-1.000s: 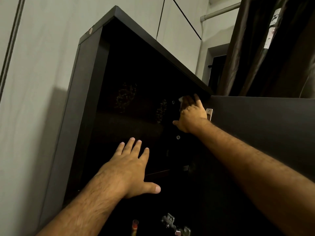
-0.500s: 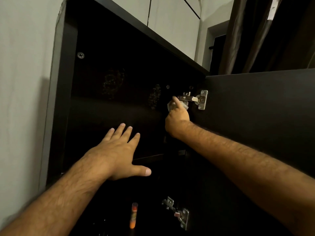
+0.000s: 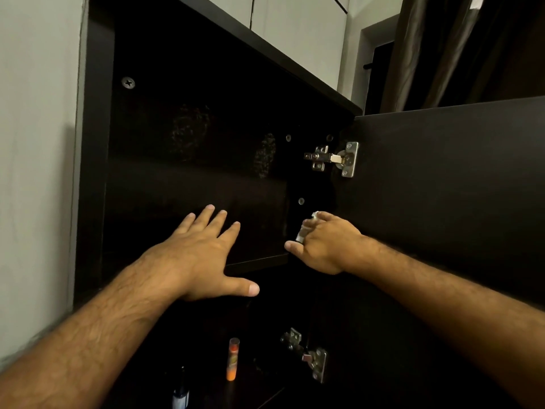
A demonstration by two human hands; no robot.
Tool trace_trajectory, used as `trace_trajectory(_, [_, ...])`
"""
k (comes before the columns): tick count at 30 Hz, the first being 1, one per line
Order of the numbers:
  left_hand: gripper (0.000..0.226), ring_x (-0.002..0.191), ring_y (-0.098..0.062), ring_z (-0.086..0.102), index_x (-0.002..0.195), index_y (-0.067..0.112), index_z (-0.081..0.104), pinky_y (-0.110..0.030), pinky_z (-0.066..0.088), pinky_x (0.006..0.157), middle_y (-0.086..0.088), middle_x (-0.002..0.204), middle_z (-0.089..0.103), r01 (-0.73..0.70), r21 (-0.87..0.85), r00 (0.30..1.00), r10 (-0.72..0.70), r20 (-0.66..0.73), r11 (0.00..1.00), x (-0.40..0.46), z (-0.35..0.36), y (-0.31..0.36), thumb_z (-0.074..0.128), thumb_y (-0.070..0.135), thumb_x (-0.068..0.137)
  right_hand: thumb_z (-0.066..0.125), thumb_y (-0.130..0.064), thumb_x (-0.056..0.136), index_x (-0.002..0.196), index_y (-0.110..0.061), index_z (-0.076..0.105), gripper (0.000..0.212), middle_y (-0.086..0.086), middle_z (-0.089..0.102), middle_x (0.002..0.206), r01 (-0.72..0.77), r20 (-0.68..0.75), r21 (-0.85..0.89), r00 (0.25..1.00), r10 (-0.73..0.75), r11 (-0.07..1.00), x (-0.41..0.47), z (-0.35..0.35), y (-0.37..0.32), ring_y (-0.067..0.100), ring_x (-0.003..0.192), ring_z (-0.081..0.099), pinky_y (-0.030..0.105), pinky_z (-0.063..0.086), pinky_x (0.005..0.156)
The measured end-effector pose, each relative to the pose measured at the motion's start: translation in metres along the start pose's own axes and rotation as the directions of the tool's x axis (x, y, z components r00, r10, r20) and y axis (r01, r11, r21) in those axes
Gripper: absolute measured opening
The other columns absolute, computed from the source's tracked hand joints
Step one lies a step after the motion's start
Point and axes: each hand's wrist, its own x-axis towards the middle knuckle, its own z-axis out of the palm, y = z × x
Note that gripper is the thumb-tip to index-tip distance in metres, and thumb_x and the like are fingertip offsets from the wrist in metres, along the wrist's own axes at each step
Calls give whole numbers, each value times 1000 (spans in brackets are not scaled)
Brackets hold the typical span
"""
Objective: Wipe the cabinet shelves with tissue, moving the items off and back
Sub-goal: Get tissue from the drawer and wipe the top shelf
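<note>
— Currently: right hand (image 3: 323, 246) curled round wadded tissue (image 3: 305, 228), held against cabinet's (image 3: 97, 172) inner right wall, below upper hinge (image 3: 331, 158).
— And left hand (image 3: 200, 255)?
— Flat, fingers spread, nothing held, resting near shelf (image 3: 256, 259) edge.
— Step?
— Wiping upper compartment, apparently. Next: down to lower shelf; orange tube (image 3: 232, 359) to be lifted off first.

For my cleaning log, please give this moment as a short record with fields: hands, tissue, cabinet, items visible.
left hand: open, fingers spread, at the front edge of the shelf
right hand: grips a crumpled tissue by the cabinet's right inner wall
cabinet door: open, upper hinge and lower hinge exposed
items below: orange tube upright; dark bottle, partly seen
</note>
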Motion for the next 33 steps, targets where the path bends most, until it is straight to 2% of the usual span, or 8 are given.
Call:
trace_trajectory(5, [116,143,-23,-30,153,23,-13,-42,-13,118,-7,160,-23,-6,4,1000,6,13,1000,0,-2,0,39,86,71,29,-41,101,113,-14,65,47,6,58,129,-1,33,251,999,-7,968,9,-15,-3,23,124,49,40,37,110])
trace_trajectory(9, [115,143,-22,-30,153,23,-12,-42,-14,118,-6,160,-22,-11,-5,1000,11,9,1000,-1,-2,-1,39,87,71,50,-23,97,124,-15,59,29,5,58,129,115,40,-82,993,-112,990,16,-26,7,24,124,50,40,38,109])
trace_trajectory(12, [116,143,-22,-30,153,24,-12,-42,-14,119,-6,160,-22,-9,-24,1000,9,8,1000,0,-1,-2,40,87,71,47,-23,99,110,-16,66,23,4,65,118,177,-151,-295,962,-229,939,30,-20,19,24,122,50,37,31,111])
trace_trajectory(17, [116,142,-21,-31,153,25,-12,-41,-15,117,-5,159,-24,-4,-21,1000,4,12,1000,0,-1,-3,38,88,69,49,-15,96,90,-13,67,19,6,65,93,108,-424,-46,898,-117,993,49,-31,25,26,92,61,31,43,69])
trace_trajectory(22, [118,142,-19,-31,153,26,-12,-41,-15,118,-3,159,-24,9,-25,1000,-10,-7,1000,-2,-1,-2,32,90,65,55,4,86,91,-13,72,24,10,69,89,156,-760,466,575,303,871,58,-55,20,29,82,67,26,44,66])
trace_trajectory(26, [120,141,-17,-33,153,26,-11,-39,-17,117,-2,159,-25,27,-45,999,-28,-29,999,-4,1,-1,26,92,60,50,0,93,98,-7,68,20,6,66,95,158,-769,600,387,509,784,63,-83,27,17,83,63,25,48,71])
trace_trajectory(30, [121,140,-15,-35,153,28,-11,-37,-18,116,0,159,-26,40,-61,998,-44,-53,997,-4,0,-2,22,94,57,52,-3,93,114,-5,62,24,13,64,112,80,-661,681,495,564,728,82,-81,26,27,104,63,37,52,91])
trace_trajectory(33, [118,140,-14,-35,153,30,-12,-35,-19,114,1,159,-25,47,-56,997,-50,-56,997,-3,0,-4,22,94,59,48,-24,98,144,-5,36,52,16,37,148,184,-605,721,636,478,668,102,-78,15,30,139,33,46,25,117])
